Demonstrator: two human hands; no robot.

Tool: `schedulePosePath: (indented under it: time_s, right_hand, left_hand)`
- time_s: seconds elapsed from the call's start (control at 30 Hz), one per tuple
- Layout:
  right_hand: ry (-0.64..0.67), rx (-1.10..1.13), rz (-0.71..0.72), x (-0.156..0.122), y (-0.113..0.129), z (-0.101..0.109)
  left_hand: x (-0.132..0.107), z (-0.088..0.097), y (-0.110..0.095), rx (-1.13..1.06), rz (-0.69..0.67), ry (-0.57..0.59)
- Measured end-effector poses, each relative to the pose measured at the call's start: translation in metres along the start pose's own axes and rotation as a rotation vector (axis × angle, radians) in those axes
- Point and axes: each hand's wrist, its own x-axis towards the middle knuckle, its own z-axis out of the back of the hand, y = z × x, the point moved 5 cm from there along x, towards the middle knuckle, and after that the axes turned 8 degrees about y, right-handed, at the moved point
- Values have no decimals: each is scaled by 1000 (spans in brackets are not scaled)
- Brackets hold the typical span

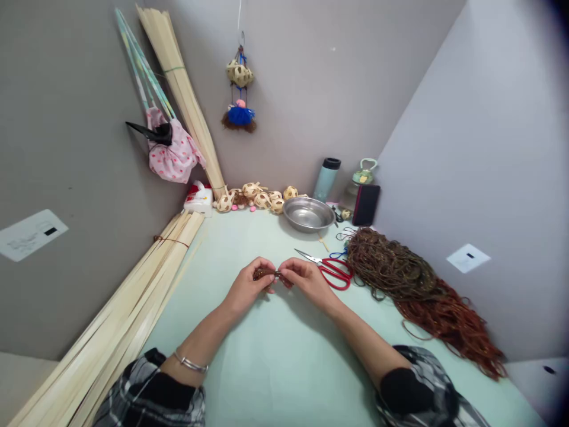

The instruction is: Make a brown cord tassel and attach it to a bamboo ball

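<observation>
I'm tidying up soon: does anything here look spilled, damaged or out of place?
Nothing looks spilled or damaged. Only the cord heap on the right looks untidy, because it is tangled and straggles across the table.

The small brown bundle (258,275), apparently of fine strands with a slight glint, is pinched between the left hand (249,284) and the right hand (307,281). A narrow, dark section spans the gap between the fingertips, with fuller portions at either side; the fingers partly conceal its outline.
</observation>
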Motion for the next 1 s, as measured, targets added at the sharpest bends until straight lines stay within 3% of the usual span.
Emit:
schedulePosePath:
  time_s: [0.13, 0.33, 0.53, 0.73, 1.0]
  right_hand:
    - [-24, -37, -20, -1, 2, -1]
    - [-81, -58, 2, -1, 1, -3]
    - [-127, -22, 22, -2, -2, -2]
    - [-125, 52, 29, 0, -7, -3]
    - [4, -30, -62, 1, -12, -4]
  left_hand:
    - [-2, -4, 0, 2, 30, 14]
    - [-2, -3, 1, -18, 29, -97]
    - [-2, -5, 1, 18, 22, -73]
    - [-2, -6, 4, 81, 54, -57]
    - [-3, -3, 9, -149, 61, -114]
